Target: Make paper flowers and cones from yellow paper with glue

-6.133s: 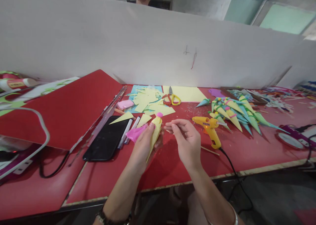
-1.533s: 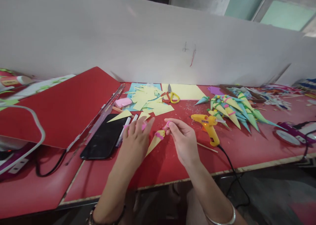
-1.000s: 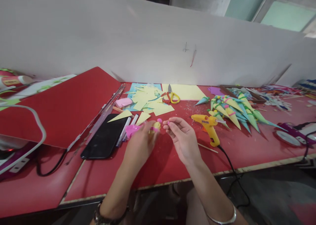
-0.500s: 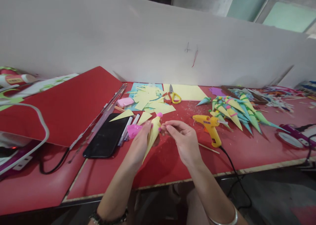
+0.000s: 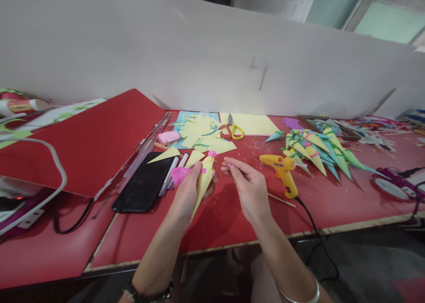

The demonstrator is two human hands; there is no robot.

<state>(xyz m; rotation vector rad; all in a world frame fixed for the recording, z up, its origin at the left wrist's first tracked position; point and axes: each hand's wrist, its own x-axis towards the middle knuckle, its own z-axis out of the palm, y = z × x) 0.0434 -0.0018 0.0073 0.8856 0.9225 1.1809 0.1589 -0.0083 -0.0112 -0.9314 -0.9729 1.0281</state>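
Observation:
A pale yellow paper cone point(image 5: 203, 184) with a pink ball on top and small pink pieces near its upper end is held in my left hand point(image 5: 187, 194), its point toward me. My right hand point(image 5: 248, 188) is beside it, a short gap away, thumb and fingertips pinched on a tiny pink piece point(image 5: 229, 165). A lump of pink clay point(image 5: 180, 175) lies by my left hand. To the right of my right hand a yellow glue gun point(image 5: 282, 169) rests on the red table point(image 5: 229, 225).
Scissors point(image 5: 235, 131) lie by yellow paper scraps point(image 5: 199, 128). A black phone point(image 5: 143, 185) and markers point(image 5: 168, 176) are at left, near a large red board point(image 5: 99, 139). Finished cones point(image 5: 318, 150) are heaped at right. The glue gun's cord point(image 5: 314, 227) hangs over the front edge.
My right hand has drawn slightly away from the cone, and the tiny pink piece now shows at its fingertips. The cone has turned a little in my left hand, showing more pink pieces.

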